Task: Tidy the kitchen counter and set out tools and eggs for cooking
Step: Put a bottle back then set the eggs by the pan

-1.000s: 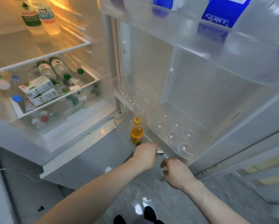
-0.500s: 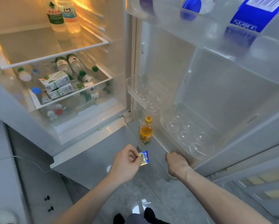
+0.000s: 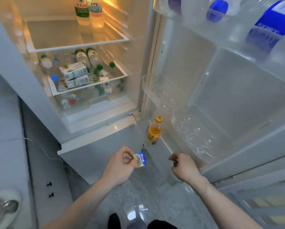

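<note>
I face an open fridge. My left hand pinches a small blue and gold foil packet in front of the lower fridge compartment. My right hand is curled just below the front edge of the bottom door shelf, and a small dark thing shows at its fingers; what it is I cannot tell. Two clear egg trays sit in the door, one low and one higher, with no eggs visible in their cups.
An orange drink bottle stands in the bottom door shelf. Water bottles and cartons fill the inner shelf. Blue-labelled bottles lie in the upper door rack. A white bowl with a spoon sits at the lower left.
My left hand has drawn back from the door shelf with the foil packet between its fingers. My right hand stayed near the shelf edge. The view has shifted left and up.
</note>
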Action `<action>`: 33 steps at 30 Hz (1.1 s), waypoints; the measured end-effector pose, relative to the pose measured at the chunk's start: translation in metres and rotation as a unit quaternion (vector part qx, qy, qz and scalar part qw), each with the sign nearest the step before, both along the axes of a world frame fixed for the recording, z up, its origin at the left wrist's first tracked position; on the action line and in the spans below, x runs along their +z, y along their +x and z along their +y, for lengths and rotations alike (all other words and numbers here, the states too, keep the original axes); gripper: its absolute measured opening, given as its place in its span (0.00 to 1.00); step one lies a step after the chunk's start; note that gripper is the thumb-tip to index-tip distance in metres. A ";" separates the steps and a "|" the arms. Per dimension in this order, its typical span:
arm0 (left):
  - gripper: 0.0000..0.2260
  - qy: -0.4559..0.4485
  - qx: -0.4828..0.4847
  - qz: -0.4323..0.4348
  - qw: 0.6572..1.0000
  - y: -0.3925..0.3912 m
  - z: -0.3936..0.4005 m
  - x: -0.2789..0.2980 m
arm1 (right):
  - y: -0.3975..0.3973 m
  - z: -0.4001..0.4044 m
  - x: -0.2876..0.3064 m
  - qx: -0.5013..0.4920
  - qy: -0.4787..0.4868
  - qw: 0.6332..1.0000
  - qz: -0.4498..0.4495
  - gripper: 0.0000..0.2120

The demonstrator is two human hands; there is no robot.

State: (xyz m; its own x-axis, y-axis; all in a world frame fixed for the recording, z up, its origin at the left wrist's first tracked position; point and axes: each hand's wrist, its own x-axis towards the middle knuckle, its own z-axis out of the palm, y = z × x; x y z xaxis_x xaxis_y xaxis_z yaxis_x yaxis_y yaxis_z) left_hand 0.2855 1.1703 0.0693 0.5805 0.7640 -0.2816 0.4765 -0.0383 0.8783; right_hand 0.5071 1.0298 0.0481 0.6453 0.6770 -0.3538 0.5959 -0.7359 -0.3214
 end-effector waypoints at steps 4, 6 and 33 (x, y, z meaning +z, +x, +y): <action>0.05 -0.004 0.046 -0.018 0.999 -0.010 -0.016 0.006 | -0.012 -0.020 0.016 0.005 0.102 0.994 0.025 0.13; 0.06 -0.001 0.071 -0.024 0.997 -0.012 -0.029 0.007 | -0.013 -0.030 0.024 0.031 0.129 0.990 0.041 0.12; 0.08 0.008 0.392 -0.006 0.920 -0.077 -0.259 0.019 | -0.056 -0.056 0.027 0.399 0.013 0.915 0.067 0.17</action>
State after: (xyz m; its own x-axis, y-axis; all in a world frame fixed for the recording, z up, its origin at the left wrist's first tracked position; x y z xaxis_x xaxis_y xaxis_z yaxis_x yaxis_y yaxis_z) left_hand 0.2084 0.9110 0.0883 -0.1481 0.9528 -0.2649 0.3537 0.3012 0.8856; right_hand 0.4508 0.9739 0.0750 -0.1049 0.9225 -0.3714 0.8941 -0.0760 -0.4414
